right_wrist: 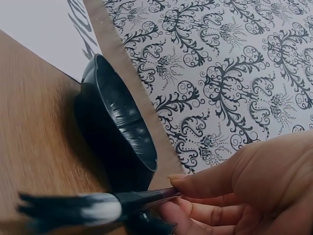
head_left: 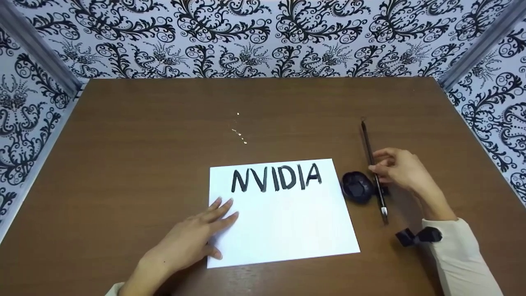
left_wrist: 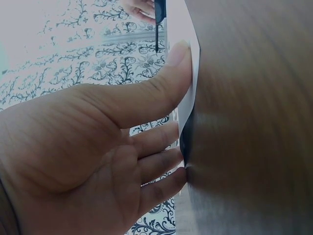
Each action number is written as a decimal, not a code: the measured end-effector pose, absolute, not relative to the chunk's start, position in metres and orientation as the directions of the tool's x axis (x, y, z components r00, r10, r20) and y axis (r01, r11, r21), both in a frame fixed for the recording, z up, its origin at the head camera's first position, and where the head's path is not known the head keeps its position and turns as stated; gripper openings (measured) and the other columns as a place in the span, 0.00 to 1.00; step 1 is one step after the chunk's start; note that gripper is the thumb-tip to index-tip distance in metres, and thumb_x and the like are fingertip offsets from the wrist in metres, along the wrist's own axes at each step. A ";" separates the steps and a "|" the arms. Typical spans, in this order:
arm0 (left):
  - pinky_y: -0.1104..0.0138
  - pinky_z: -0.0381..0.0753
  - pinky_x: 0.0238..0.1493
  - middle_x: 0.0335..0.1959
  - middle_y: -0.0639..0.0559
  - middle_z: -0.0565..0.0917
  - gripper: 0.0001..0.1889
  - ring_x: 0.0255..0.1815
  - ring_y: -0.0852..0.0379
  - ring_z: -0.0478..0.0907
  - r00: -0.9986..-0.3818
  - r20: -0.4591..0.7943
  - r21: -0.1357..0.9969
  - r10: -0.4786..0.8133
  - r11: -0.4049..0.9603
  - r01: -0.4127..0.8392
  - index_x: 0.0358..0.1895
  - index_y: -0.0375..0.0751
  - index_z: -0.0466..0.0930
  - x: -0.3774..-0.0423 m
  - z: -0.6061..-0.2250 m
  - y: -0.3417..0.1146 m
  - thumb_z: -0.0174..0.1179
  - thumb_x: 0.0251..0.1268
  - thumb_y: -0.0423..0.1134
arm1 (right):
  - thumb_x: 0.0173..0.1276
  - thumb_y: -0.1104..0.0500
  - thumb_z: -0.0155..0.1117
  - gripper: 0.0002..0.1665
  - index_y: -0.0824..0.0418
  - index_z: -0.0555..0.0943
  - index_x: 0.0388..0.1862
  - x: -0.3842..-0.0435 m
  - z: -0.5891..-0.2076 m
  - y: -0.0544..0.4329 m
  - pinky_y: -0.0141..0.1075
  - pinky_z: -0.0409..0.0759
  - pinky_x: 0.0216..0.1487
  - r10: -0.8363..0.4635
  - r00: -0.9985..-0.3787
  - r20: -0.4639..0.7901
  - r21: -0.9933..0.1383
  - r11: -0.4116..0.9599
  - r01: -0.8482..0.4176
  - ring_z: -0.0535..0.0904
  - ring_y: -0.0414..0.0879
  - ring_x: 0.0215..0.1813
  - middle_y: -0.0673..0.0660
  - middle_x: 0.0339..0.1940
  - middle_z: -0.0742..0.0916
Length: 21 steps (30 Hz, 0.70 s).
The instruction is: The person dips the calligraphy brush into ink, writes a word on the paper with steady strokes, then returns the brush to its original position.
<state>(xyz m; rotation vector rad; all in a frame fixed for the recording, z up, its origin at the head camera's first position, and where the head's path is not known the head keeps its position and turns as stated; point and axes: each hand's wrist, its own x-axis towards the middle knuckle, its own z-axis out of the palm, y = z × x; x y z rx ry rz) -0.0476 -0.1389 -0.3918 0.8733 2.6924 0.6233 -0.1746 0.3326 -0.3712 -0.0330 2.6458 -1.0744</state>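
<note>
A white sheet of paper (head_left: pixel 283 226) lies on the table, with "NVIDIA" in thick black strokes along its top. My left hand (head_left: pixel 195 236) rests on the sheet's left edge with fingers spread; its thumb (left_wrist: pixel 171 73) lies along the paper's edge in the left wrist view. To the right, my right hand (head_left: pixel 400 170) pinches the dark handle of an ink brush (head_left: pixel 365 142) between thumb and fingers. The brush's dark bristles (right_wrist: pixel 54 208) point toward the near side of the table. Right beside the paper stands a black ink dish (head_left: pixel 356 188), overlapped by the brush at its right side.
The brown wooden table (head_left: pixel 123 164) reaches back to a patterned wall (head_left: pixel 230 37), with more patterned panels at both sides. A few small pale marks (head_left: pixel 239 134) dot the tabletop beyond the paper. A black wrist device (head_left: pixel 419 236) sits at the right sleeve (head_left: pixel 456 255).
</note>
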 end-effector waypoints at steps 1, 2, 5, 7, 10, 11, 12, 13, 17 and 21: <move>0.37 0.67 0.56 0.75 0.49 0.55 0.43 0.74 0.43 0.51 -0.791 -0.095 0.465 0.604 0.730 0.501 0.70 0.47 0.65 -0.048 -0.392 -0.139 0.70 0.47 0.47 | 0.68 0.58 0.64 0.28 0.71 0.70 0.62 -0.175 -0.372 0.333 0.36 0.83 0.36 -0.128 -0.960 -0.249 -0.683 0.726 0.080 0.85 0.51 0.37 0.66 0.42 0.84; 0.37 0.67 0.56 0.75 0.49 0.55 0.43 0.74 0.43 0.51 -0.791 -0.095 0.465 0.604 0.730 0.501 0.70 0.47 0.65 -0.047 -0.392 -0.139 0.70 0.47 0.47 | 0.67 0.58 0.64 0.27 0.71 0.71 0.61 -0.175 -0.373 0.333 0.36 0.83 0.36 -0.129 -0.961 -0.245 -0.678 0.731 0.074 0.85 0.51 0.37 0.66 0.41 0.84; 0.37 0.67 0.56 0.75 0.49 0.55 0.43 0.74 0.43 0.51 -0.791 -0.096 0.461 0.604 0.731 0.502 0.71 0.47 0.65 -0.048 -0.392 -0.138 0.70 0.47 0.47 | 0.67 0.58 0.64 0.26 0.71 0.73 0.59 -0.175 -0.375 0.333 0.36 0.84 0.35 -0.135 -0.963 -0.234 -0.666 0.743 0.057 0.85 0.51 0.36 0.66 0.41 0.85; 0.37 0.67 0.56 0.75 0.49 0.55 0.43 0.74 0.43 0.51 -0.790 -0.097 0.456 0.606 0.732 0.506 0.71 0.47 0.65 -0.049 -0.392 -0.137 0.70 0.47 0.47 | 0.67 0.59 0.64 0.25 0.70 0.73 0.59 -0.175 -0.376 0.333 0.36 0.84 0.35 -0.133 -0.965 -0.228 -0.656 0.753 0.051 0.85 0.51 0.36 0.66 0.41 0.85; 0.37 0.67 0.56 0.75 0.48 0.55 0.43 0.74 0.44 0.51 -0.788 -0.097 0.451 0.608 0.733 0.509 0.71 0.47 0.65 -0.050 -0.392 -0.136 0.70 0.47 0.47 | 0.67 0.59 0.64 0.24 0.70 0.73 0.58 -0.174 -0.376 0.334 0.36 0.84 0.34 -0.133 -0.966 -0.222 -0.643 0.765 0.042 0.86 0.52 0.36 0.66 0.41 0.85; 0.37 0.67 0.56 0.75 0.48 0.56 0.42 0.74 0.44 0.51 -0.788 -0.096 0.451 0.608 0.733 0.510 0.70 0.47 0.65 -0.050 -0.392 -0.135 0.71 0.47 0.47 | 0.67 0.59 0.64 0.24 0.70 0.74 0.58 -0.174 -0.376 0.334 0.36 0.84 0.34 -0.133 -0.966 -0.222 -0.640 0.767 0.041 0.86 0.52 0.36 0.66 0.41 0.85; 0.37 0.67 0.56 0.75 0.48 0.56 0.42 0.74 0.43 0.51 -0.787 -0.093 0.451 0.609 0.731 0.512 0.70 0.47 0.65 -0.050 -0.392 -0.135 0.70 0.47 0.47 | 0.67 0.59 0.64 0.24 0.70 0.74 0.58 -0.173 -0.376 0.334 0.36 0.84 0.34 -0.135 -0.967 -0.218 -0.637 0.770 0.037 0.86 0.52 0.35 0.66 0.41 0.85; 0.37 0.67 0.56 0.74 0.47 0.56 0.42 0.74 0.43 0.51 -0.787 -0.091 0.452 0.611 0.729 0.514 0.70 0.46 0.65 -0.050 -0.393 -0.135 0.71 0.46 0.46 | 0.67 0.58 0.64 0.25 0.71 0.73 0.58 -0.173 -0.376 0.334 0.36 0.84 0.34 -0.137 -0.967 -0.217 -0.637 0.770 0.033 0.86 0.52 0.35 0.67 0.41 0.85; 0.37 0.67 0.56 0.74 0.46 0.56 0.42 0.74 0.43 0.51 -0.784 -0.088 0.459 0.614 0.724 0.515 0.70 0.45 0.66 -0.051 -0.394 -0.134 0.71 0.46 0.45 | 0.69 0.52 0.62 0.29 0.70 0.72 0.60 -0.171 -0.374 0.334 0.37 0.84 0.35 -0.143 -0.965 -0.220 -0.629 0.777 0.028 0.86 0.51 0.36 0.68 0.44 0.84; 0.37 0.67 0.56 0.74 0.46 0.55 0.42 0.74 0.43 0.50 -0.781 -0.097 0.453 0.617 0.726 0.517 0.70 0.45 0.65 -0.052 -0.395 -0.134 0.70 0.46 0.46 | 0.71 0.44 0.57 0.34 0.69 0.70 0.62 -0.167 -0.367 0.332 0.44 0.82 0.41 -0.131 -0.971 -0.199 -0.562 0.827 0.003 0.84 0.55 0.41 0.69 0.48 0.83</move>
